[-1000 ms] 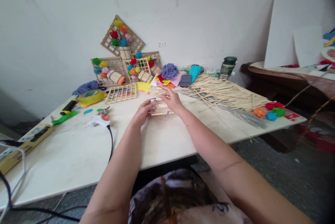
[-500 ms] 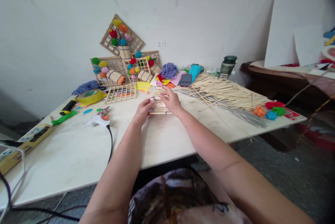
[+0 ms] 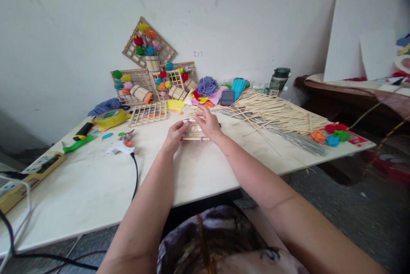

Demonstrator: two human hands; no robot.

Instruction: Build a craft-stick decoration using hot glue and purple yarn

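Note:
A small mat of light wooden sticks (image 3: 196, 130), tied with purple yarn near its edges, lies on the white table between my hands. My left hand (image 3: 175, 135) grips its left end, fingers closed round the edge. Over its right part, my right hand (image 3: 208, 121) has thumb and fingertips pinched at the far edge, the index finger stretched forward. What lies under the right fingers is hidden. Just left of the mat stands a white glue gun (image 3: 121, 147) with a black cable.
Stick lattices with felt flowers (image 3: 149, 43) lean on the wall. A stick pile (image 3: 278, 113) and metal wires (image 3: 297, 140) cover the right side. Yellow tape (image 3: 112, 119), a black-and-yellow cutter (image 3: 83, 131) and a power strip (image 3: 35, 173) lie left. A green-lidded bottle (image 3: 279, 81) stands behind.
The mat and my left hand have shifted very slightly left. My right hand stays pinched at the far edge, and a small dark ring shows more clearly beside it.

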